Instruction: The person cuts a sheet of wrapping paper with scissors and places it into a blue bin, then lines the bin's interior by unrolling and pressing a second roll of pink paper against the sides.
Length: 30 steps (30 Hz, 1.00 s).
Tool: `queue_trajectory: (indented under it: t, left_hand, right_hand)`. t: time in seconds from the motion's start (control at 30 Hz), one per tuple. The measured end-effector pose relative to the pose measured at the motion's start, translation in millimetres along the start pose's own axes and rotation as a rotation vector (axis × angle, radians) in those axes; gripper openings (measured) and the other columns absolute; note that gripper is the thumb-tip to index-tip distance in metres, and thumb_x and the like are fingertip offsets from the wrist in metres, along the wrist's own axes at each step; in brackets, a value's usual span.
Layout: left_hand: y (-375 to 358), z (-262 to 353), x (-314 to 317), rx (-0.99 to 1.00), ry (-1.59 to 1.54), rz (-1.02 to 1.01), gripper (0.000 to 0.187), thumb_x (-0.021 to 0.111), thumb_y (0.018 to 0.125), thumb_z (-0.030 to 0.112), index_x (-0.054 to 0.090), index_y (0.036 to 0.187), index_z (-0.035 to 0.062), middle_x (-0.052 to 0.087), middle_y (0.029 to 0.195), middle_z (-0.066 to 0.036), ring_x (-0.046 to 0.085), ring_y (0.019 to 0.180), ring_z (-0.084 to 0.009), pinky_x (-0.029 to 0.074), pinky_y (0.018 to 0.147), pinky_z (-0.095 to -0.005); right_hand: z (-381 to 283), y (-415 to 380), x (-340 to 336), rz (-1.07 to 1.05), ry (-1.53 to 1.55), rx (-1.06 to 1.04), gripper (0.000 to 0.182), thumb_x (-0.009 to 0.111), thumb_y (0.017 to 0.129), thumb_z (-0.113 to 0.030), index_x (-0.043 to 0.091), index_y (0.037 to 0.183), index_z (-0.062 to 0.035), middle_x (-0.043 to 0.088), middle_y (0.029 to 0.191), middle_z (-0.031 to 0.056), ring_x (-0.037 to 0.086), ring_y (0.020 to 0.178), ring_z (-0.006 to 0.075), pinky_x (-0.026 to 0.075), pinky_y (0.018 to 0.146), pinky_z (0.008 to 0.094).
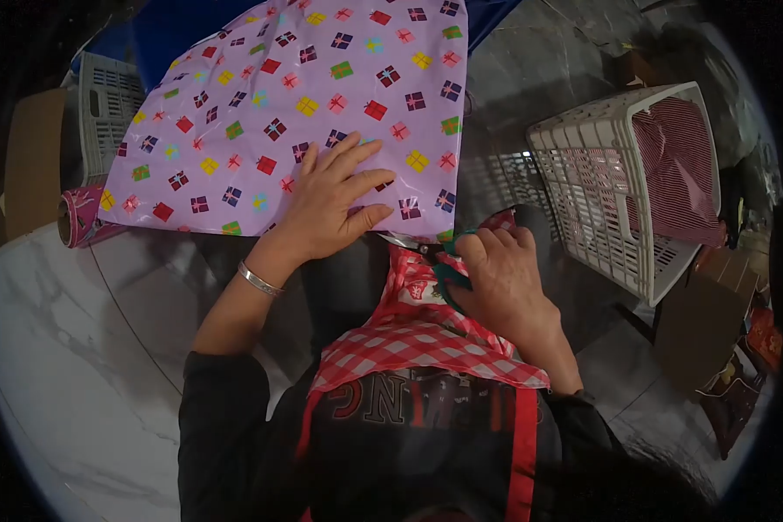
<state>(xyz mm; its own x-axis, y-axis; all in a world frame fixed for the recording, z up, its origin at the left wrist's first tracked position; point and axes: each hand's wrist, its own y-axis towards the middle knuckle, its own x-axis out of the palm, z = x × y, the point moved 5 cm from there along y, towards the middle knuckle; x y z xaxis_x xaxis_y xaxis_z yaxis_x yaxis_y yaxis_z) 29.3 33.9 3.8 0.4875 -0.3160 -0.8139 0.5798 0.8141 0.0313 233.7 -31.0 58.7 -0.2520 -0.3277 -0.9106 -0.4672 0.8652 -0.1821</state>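
the glossy lilac sheet (322,96) is printed with small gift boxes in red, yellow, green, pink and purple. it lies spread out, with light creases and shine, its left side slanting, its right side fairly straight, its top running out of view. the scissors (423,249) have green handles and metal blades, and sit at the sheet's near right corner, blades pointing left along the near edge.
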Motion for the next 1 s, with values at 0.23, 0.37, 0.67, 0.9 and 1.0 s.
queue_trajectory:
  t: [0.23, 0.37, 0.67, 0.9, 1.0]
  left_hand:
    - [1.3, -3.3, -0.3, -0.002, 0.040, 0.056, 0.037, 0.055, 0.092, 0.047, 0.065, 0.115, 0.0195, 0.047, 0.142, -0.008, 0.037, 0.136, -0.0314, 0.020, 0.107, -0.0633]
    - [0.7, -3.0, -0.8, 0.010, 0.050, 0.061, 0.036, 0.053, 0.093, 0.046, 0.065, 0.115, 0.0193, 0.047, 0.142, -0.008, 0.037, 0.135, -0.0315, 0.020, 0.107, -0.0630]
    - [1.6, 0.4, 1.0, -0.069, 0.042, -0.051, 0.036, 0.052, 0.095, 0.041, 0.062, 0.123, 0.0202, 0.040, 0.148, -0.008, 0.028, 0.141, -0.0306, 0.012, 0.111, -0.0601]
    - [0.1, 1.8, 0.9, -0.052, 0.036, -0.029, 0.035, 0.053, 0.095, 0.039, 0.061, 0.124, 0.0197, 0.040, 0.148, -0.007, 0.029, 0.142, -0.0293, 0.013, 0.111, -0.0597]
    - [-0.2, 2.3, 1.6, -0.044, 0.034, -0.020, 0.035, 0.052, 0.095, 0.038, 0.061, 0.124, 0.0198, 0.040, 0.148, -0.007, 0.029, 0.141, -0.0291, 0.013, 0.112, -0.0595]
  right_hand:
    - [4.4, 11.6, -8.7, -0.005, -0.109, -0.048, 0.046, 0.080, 0.062, -0.019, 0.052, 0.097, -0.0102, 0.057, 0.091, 0.0079, 0.057, 0.089, 0.0277, 0.037, 0.086, 0.0469]
    - [9.1, 24.2, -15.3, 0.028, -0.108, -0.220, 0.038, 0.077, 0.065, -0.018, 0.054, 0.095, -0.0123, 0.057, 0.087, 0.0053, 0.057, 0.086, 0.0252, 0.037, 0.085, 0.0446]
    - [10.0, 37.5, -18.0, 0.014, -0.168, -0.340, 0.023, 0.070, 0.071, -0.015, 0.055, 0.089, -0.0124, 0.058, 0.079, 0.0052, 0.058, 0.080, 0.0233, 0.039, 0.080, 0.0396]
    - [10.8, 39.0, -23.9, -0.015, -0.114, -0.409, 0.023, 0.069, 0.070, -0.016, 0.054, 0.086, -0.0114, 0.056, 0.068, 0.0047, 0.059, 0.066, 0.0243, 0.040, 0.074, 0.0394]
    - [10.1, 39.2, -22.7, -0.022, -0.146, -0.433, 0.021, 0.067, 0.072, -0.015, 0.052, 0.087, -0.0114, 0.054, 0.066, 0.0043, 0.058, 0.062, 0.0235, 0.040, 0.073, 0.0389]
